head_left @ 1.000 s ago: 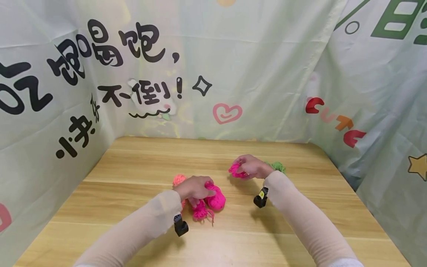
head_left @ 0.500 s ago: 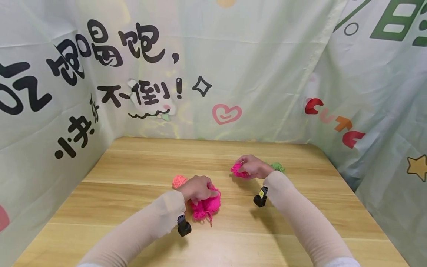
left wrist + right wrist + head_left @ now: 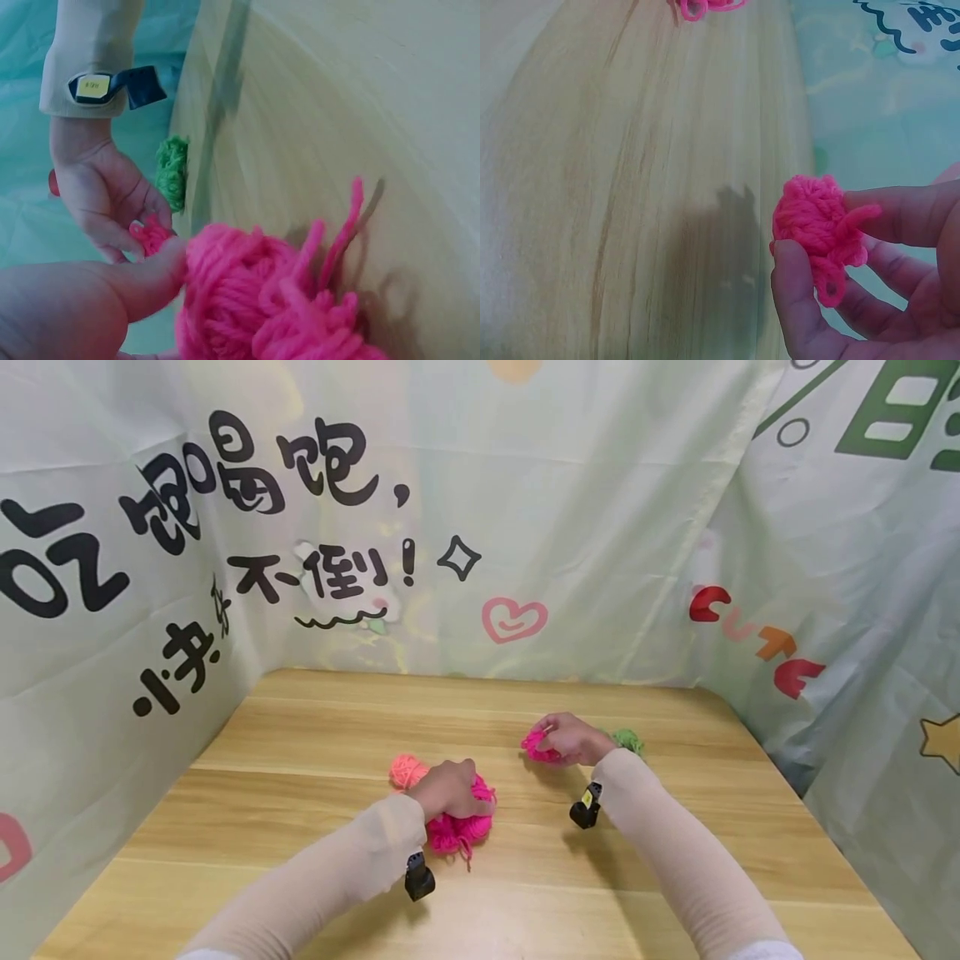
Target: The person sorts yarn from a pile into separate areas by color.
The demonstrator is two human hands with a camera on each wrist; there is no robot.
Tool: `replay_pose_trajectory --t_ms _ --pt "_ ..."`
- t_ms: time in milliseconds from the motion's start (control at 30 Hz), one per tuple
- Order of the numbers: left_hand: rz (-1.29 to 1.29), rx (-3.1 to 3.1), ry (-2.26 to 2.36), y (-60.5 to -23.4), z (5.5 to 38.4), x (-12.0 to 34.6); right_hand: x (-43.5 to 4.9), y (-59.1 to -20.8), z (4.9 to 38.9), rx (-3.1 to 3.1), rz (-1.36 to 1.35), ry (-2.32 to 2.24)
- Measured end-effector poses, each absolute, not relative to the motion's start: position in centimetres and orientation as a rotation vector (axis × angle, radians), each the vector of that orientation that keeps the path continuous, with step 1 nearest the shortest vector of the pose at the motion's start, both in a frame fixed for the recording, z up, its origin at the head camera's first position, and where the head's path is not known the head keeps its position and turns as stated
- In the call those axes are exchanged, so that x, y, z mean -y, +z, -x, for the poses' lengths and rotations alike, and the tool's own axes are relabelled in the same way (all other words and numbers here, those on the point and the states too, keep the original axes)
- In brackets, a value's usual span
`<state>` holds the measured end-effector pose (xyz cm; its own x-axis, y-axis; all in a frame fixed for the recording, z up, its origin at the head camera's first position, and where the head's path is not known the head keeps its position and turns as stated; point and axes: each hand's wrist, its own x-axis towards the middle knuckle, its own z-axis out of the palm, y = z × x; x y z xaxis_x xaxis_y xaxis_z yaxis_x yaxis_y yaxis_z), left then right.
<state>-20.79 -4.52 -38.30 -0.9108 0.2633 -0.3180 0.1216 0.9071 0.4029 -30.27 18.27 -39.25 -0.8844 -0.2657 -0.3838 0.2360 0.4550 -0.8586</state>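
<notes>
My left hand (image 3: 450,788) grips a bright pink yarn ball (image 3: 232,285) low over the table, left of centre. The thumb presses its near side in the left wrist view, and the other fingers are mostly hidden. Beside that ball lies a looser pink yarn bundle (image 3: 319,330), with loose strands trailing onto the wood. Farther right and back, my right hand (image 3: 572,740) pinches a small pink crocheted piece (image 3: 817,217) between thumb and fingers. It is held just above the tabletop, with a loop hanging down and a short tail sticking out.
A coral yarn ball (image 3: 407,770) sits just behind the left wrist. Green yarn (image 3: 628,742) lies beyond the right wrist. The wooden table (image 3: 360,710) is enclosed by printed cloth hangings (image 3: 600,543) at the back and sides.
The pink yarn ball in the left hand has shifted left and turned, now close against the looser pink bundle. The right hand has barely moved, still pinching the crocheted piece.
</notes>
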Motion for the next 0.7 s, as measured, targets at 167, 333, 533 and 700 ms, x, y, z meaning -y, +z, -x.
replay_pose_trajectory --t_ms 167,333,533,700 --pt "-0.267 -2.734 0.587 -38.87 20.78 4.15 -18.19 -39.46 30.09 -2.248 0.037 -1.423" --pt "-0.254 -2.727 0.647 -38.9 20.85 3.82 -18.22 -39.5 30.02 -2.255 0.033 -1.421" --pt "-0.27 -2.7 0.675 -38.71 20.93 3.89 -18.42 -39.53 30.16 -2.265 0.047 -1.416" --pt "-0.245 -2.641 0.82 -38.46 20.98 4.07 -18.47 -39.45 30.18 -2.255 0.052 -1.422"
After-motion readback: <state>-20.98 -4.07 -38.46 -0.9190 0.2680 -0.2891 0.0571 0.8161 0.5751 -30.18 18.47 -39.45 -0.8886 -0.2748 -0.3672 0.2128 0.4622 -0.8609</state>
